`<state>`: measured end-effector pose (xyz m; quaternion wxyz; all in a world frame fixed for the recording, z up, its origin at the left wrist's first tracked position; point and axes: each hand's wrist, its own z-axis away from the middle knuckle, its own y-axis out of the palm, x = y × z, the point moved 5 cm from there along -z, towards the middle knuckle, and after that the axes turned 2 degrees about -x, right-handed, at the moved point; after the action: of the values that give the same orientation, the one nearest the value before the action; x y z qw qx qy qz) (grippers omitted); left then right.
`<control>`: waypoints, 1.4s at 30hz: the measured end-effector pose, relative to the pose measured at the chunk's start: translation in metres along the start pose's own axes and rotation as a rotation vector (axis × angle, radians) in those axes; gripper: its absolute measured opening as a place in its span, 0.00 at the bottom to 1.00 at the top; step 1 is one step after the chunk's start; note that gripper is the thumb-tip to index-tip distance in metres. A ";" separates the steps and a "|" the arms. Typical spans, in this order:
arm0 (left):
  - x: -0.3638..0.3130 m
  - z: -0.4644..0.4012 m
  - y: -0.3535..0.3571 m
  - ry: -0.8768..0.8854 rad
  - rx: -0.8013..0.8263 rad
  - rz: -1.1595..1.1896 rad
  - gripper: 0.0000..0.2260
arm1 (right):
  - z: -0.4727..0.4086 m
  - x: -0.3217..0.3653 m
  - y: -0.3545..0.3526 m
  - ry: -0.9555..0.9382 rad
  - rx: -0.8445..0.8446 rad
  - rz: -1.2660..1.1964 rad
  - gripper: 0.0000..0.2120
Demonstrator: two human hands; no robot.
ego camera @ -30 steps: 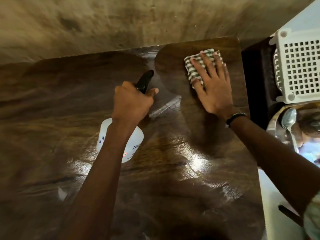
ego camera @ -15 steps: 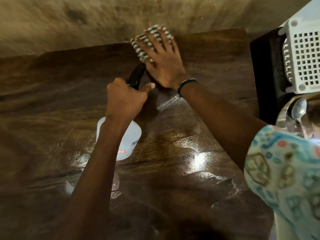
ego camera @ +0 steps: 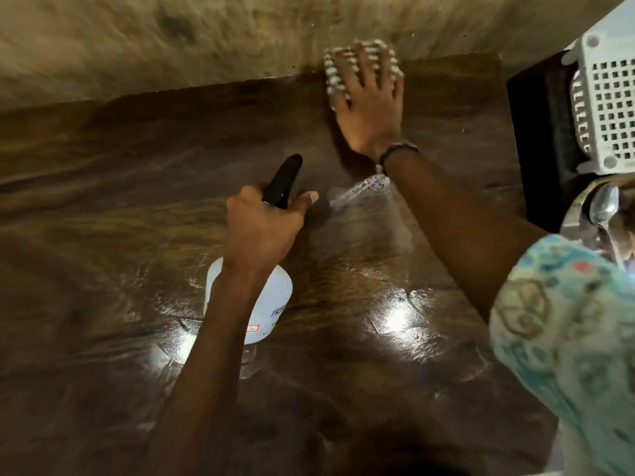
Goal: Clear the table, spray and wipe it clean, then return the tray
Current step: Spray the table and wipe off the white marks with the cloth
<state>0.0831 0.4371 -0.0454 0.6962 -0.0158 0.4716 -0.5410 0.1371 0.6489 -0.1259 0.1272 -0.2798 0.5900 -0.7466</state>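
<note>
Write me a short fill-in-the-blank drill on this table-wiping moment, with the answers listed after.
1. The left hand grips a white ____ bottle.
2. The right hand presses a checked ____ flat at the table's far edge.
3. In the metal tray on the right lies a ____.
4. The white perforated basket sits at the picture's ____ edge.

Answers: spray; cloth; spoon; right

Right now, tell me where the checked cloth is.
Head view: the checked cloth lies at the table's far edge, right of centre, under the right hand.
</note>
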 end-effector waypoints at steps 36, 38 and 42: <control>0.069 0.060 0.031 -0.094 0.040 -0.048 0.15 | 0.118 -0.006 0.016 -0.424 0.050 0.052 0.25; 0.071 0.061 0.030 -0.103 0.022 -0.018 0.13 | 0.150 0.015 0.031 -0.577 0.104 0.065 0.25; 0.074 0.064 0.029 -0.130 -0.007 0.006 0.12 | 0.207 -0.005 0.034 -0.755 0.161 0.112 0.23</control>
<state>0.1449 0.3616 -0.0726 0.7268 -0.0521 0.4272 -0.5353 0.2537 0.4744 -0.1295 0.3974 -0.4913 0.4556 -0.6269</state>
